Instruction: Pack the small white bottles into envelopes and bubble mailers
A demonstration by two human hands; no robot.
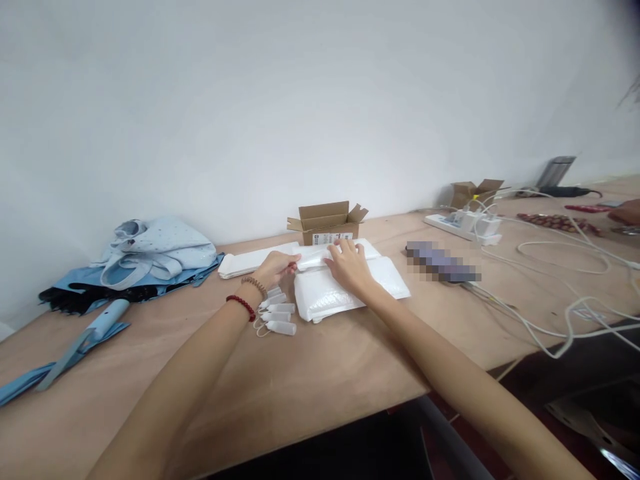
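Observation:
Several white padded mailers point(350, 293) lie stacked on the table in front of me. Across the upper part of the stack runs a narrow white piece point(313, 258); whether it is a separate packet or a folded mailer I cannot tell. My left hand point(277, 268), with two beaded bracelets on the wrist, pinches its left end. The bent fingers of my right hand point(351, 268) grip its right side from above. Several small white bottles point(280, 327) with string loops lie by my left wrist. Behind that wrist is a flat stack of long white sleeves point(250, 260).
An open cardboard box point(327, 230) stands behind the mailers, against the wall. At left are a pale blue cloth bag point(155, 250) and a blue umbrella point(103, 323). Rightward, a blurred-out phone-like object point(443, 261), a power strip point(467, 227) and loose white cables point(530, 327) lie about.

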